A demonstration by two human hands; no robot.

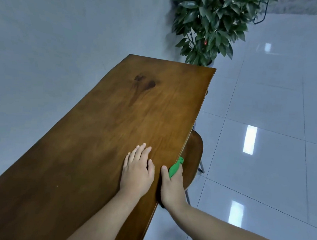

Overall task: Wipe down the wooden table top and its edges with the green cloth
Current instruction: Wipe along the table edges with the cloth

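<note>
Head view, looking down along the wooden table top (116,126), whose long axis runs away from the person, from the lower left of the frame to the upper right, where the far end is met by a potted plant (207,25). The green cloth (175,168) is located at the right-hand long edge (195,122) of the top, near the person, and is bunched into a short roll. Its long axis lies parallel to that edge, and its free end points away from the person, towards the far end of the table. The cloth is gripped by the right hand (171,190), with the thumb (164,171) laid on the upper surface just inside the edge; the remaining fingers are hidden beside or below the edge, so their exact curl cannot be told. The left hand (137,172) is laid flat on the top just beside the right, fingers straight and holding nothing, apparently as a brace. The step in hand is judged to be the wiping of the right edge, not the upper surface. For the next move, the cloth would need to be slid along the edge with pressure kept against the wood, and the pinch between thumb and fingers held so that the roll is not shed. A wooden chair (195,156) is tucked just beneath this edge, above a glossy tiled floor (267,108), and may need to be cleared by the knuckles.
</note>
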